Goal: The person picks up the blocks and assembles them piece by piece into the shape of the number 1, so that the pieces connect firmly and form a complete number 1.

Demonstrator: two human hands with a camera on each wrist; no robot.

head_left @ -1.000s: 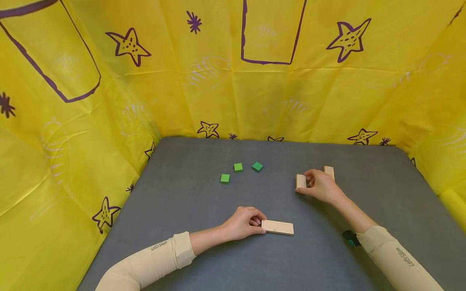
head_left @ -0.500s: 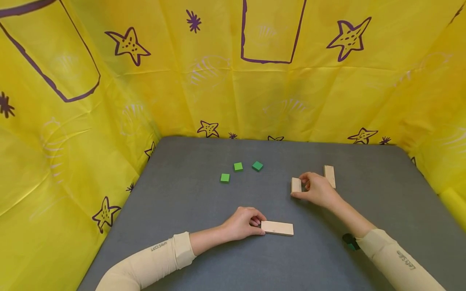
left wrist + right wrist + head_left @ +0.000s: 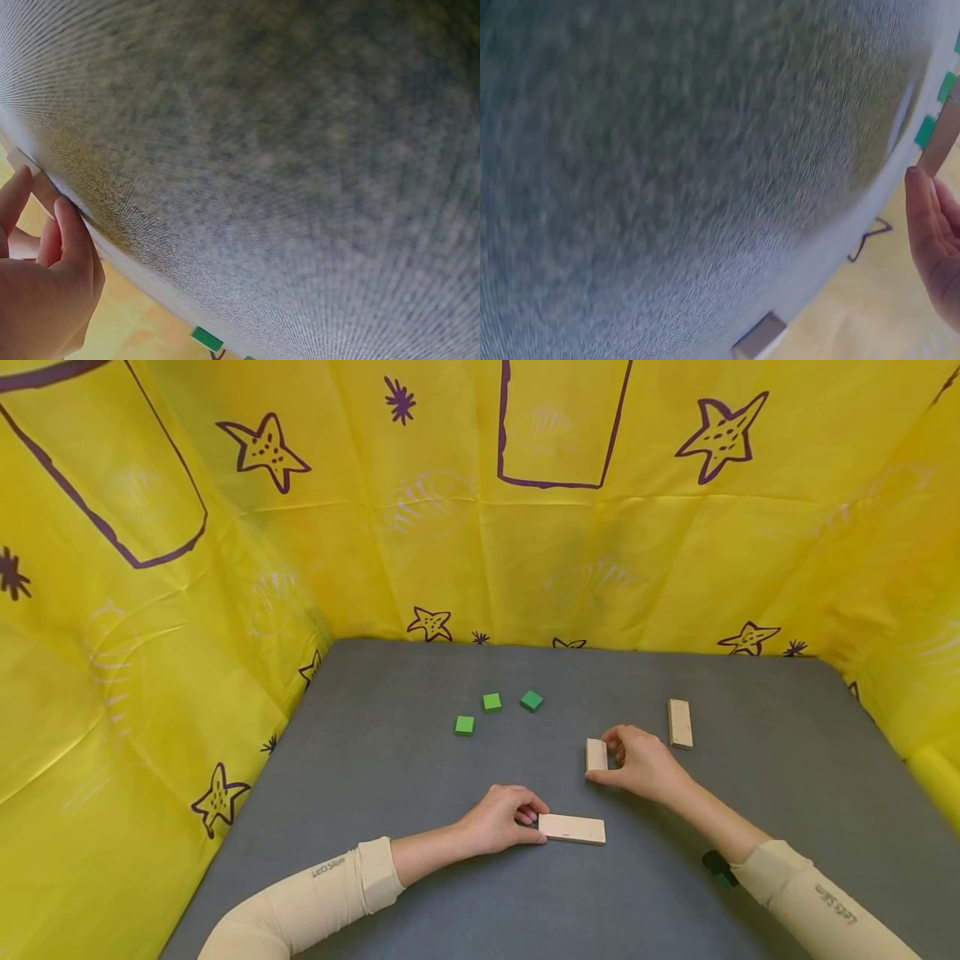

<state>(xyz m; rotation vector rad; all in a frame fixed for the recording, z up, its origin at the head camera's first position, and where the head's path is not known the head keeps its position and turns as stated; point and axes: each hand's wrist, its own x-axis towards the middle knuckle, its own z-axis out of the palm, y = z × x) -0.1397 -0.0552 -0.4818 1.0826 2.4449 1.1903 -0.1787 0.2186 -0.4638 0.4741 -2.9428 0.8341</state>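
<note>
My left hand pinches the left end of a pale wooden block, which lies flat on the grey table with its length running left to right. Farther back and to the right, my right hand holds a second wooden block between thumb and fingers. Part of that second block is hidden behind the fingertips; whether it touches the table I cannot tell. In the left wrist view the fingers grip the first block by its end. The right wrist view catches the second block at its right edge.
A third wooden block lies beyond the right hand. Toward the back of the grey table sit two light green blocks and a darker green one. Yellow patterned cloth hangs around the table's back and sides.
The right hand has carried its wooden block leftward and nearer to me. That uncovers the third block behind it. The left hand and its block have stayed in place.
</note>
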